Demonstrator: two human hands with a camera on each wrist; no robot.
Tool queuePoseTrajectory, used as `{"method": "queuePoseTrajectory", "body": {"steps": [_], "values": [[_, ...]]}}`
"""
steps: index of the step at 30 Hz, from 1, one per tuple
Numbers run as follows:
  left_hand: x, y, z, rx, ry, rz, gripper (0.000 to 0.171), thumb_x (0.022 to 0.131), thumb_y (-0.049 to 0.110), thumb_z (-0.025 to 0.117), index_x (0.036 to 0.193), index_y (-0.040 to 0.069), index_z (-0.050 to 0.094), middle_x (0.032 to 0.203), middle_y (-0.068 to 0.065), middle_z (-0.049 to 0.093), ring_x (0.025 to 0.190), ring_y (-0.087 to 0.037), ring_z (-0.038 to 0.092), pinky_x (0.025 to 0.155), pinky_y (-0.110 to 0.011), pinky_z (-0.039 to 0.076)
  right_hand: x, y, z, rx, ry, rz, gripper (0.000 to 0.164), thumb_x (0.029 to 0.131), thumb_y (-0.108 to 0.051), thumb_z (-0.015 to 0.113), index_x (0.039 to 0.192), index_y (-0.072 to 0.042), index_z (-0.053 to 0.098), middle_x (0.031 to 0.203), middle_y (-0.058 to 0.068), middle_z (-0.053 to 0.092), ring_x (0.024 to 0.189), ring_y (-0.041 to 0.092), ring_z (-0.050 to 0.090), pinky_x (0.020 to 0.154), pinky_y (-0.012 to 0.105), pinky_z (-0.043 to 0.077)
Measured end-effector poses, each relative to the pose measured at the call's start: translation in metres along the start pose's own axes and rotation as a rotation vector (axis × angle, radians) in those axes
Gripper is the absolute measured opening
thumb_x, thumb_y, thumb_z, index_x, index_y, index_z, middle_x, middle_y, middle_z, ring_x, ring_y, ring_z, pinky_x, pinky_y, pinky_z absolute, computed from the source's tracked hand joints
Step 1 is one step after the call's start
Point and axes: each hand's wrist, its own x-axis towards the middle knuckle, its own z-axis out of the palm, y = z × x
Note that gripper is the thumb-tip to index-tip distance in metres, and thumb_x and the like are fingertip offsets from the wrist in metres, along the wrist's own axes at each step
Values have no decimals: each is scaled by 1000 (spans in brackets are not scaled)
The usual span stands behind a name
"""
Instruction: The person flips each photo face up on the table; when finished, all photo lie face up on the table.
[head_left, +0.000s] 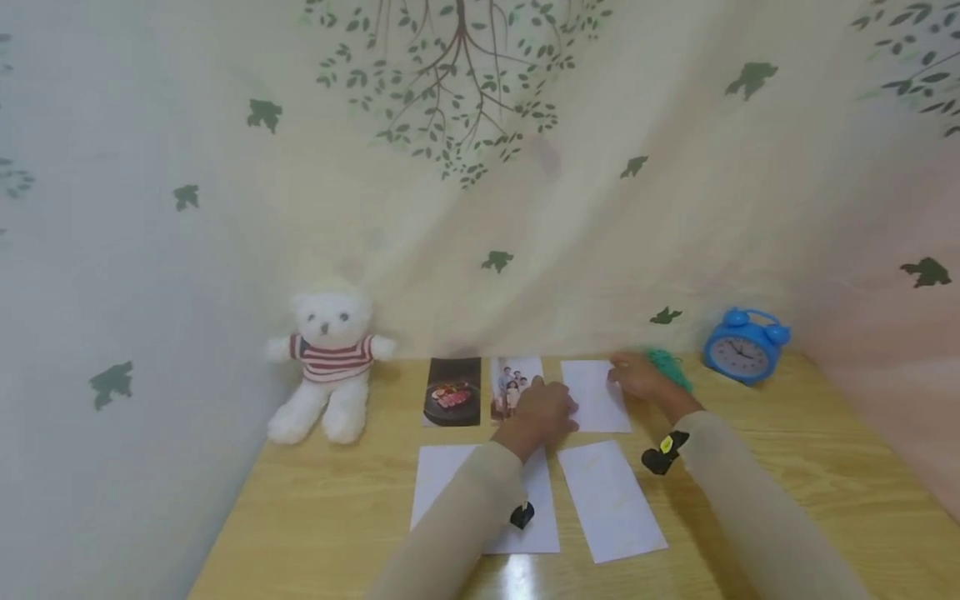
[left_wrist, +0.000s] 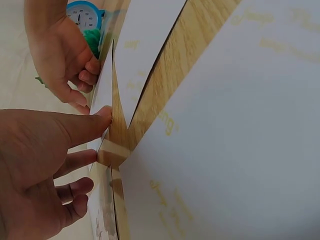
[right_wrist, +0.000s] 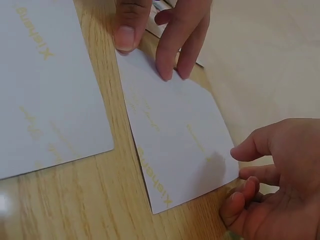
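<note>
A photo print (head_left: pixel 596 396) lies face down on the table, its white back printed with pale yellow lettering. My left hand (head_left: pixel 546 410) reaches to its left edge. In the right wrist view, the left thumb (right_wrist: pixel 125 37) touches one corner and the fingertips rest on the edge beside it. At the far right corner, my right hand (head_left: pixel 641 375) pinches the print between thumb and index finger, its other fingers curled. Left of the print, a family photo (head_left: pixel 510 383) lies face up, partly covered by my left hand. Beyond it is a photo of a meat dish (head_left: pixel 452 393).
Nearer on the table (head_left: pixel 322 517) are a face-down print (head_left: pixel 611 500) and more white paper (head_left: pixel 536 533) partly under my left forearm. A white teddy bear (head_left: pixel 330 367) sits at the left. A blue alarm clock (head_left: pixel 742 350) and a green tangled bundle (head_left: pixel 669 368) stand back right.
</note>
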Motion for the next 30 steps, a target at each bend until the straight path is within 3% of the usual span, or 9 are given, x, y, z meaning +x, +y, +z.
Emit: {"method": "queuePoseTrajectory", "body": {"steps": [6, 11, 14, 18, 21, 23, 26, 28, 30], "values": [[1, 3, -1, 63, -20, 5, 25, 96, 45, 75, 117, 33, 80, 131, 10, 72, 104, -18, 56, 81, -28, 45, 8, -1, -4, 81, -23, 106, 52, 105, -23, 50, 144, 11, 51, 148, 33, 52, 131, 45, 55, 111, 56, 48], [2, 3, 1, 46, -41, -25, 25, 97, 45, 74, 119, 35, 80, 132, 12, 71, 105, -16, 54, 83, -28, 45, 12, -1, -5, 239, -13, 176, 60, 106, -32, 53, 149, 8, 40, 153, 31, 43, 138, 44, 48, 114, 56, 46], [2, 2, 1, -10, -54, -60, 28, 97, 44, 74, 124, 35, 78, 133, 12, 70, 108, -16, 54, 88, -28, 45, 10, -6, -5, 334, 21, 144, 63, 104, -25, 56, 151, 8, 30, 153, 32, 37, 136, 43, 47, 112, 52, 47], [4, 0, -1, -69, -63, -101, 31, 96, 44, 75, 126, 34, 77, 132, 10, 71, 113, -17, 53, 95, -30, 47, 5, -17, -8, 437, 17, 63, 66, 103, -15, 59, 153, 9, 23, 150, 33, 41, 121, 33, 58, 97, 37, 54], [6, 0, -3, -92, -38, -100, 31, 101, 50, 66, 110, 25, 83, 114, 7, 76, 107, -18, 55, 96, -32, 48, 2, -27, -8, 508, -5, 18, 60, 103, -12, 58, 150, 11, 28, 140, 29, 52, 102, 20, 67, 84, 30, 58], [6, 3, -7, -173, 23, -100, 44, 104, 55, 58, 97, 21, 84, 96, 8, 76, 98, -17, 57, 89, -31, 48, 0, -34, -7, 550, -10, 8, 54, 104, -10, 56, 147, 12, 33, 131, 24, 59, 94, 14, 68, 80, 29, 59], [5, 12, -14, -367, 95, -84, 64, 105, 64, 48, 69, 16, 70, 65, 8, 59, 68, -13, 54, 67, -27, 44, -4, -42, -6, 570, 29, 32, 50, 103, -11, 58, 145, 11, 41, 120, 13, 64, 90, 9, 67, 78, 27, 60], [4, 18, -21, -501, 119, -100, 64, 102, 66, 53, 62, 17, 60, 55, 10, 47, 54, -10, 46, 53, -26, 37, -6, -46, -5, 585, 68, 50, 49, 102, -11, 59, 143, 10, 44, 113, 7, 66, 88, 8, 67, 76, 27, 60], [2, 23, -25, -552, 106, -125, 63, 100, 66, 57, 59, 18, 52, 51, 10, 40, 47, -8, 41, 46, -26, 32, -8, -50, -6, 602, 96, 57, 48, 101, -12, 61, 141, 9, 46, 108, 3, 66, 87, 7, 66, 74, 27, 61]]}}
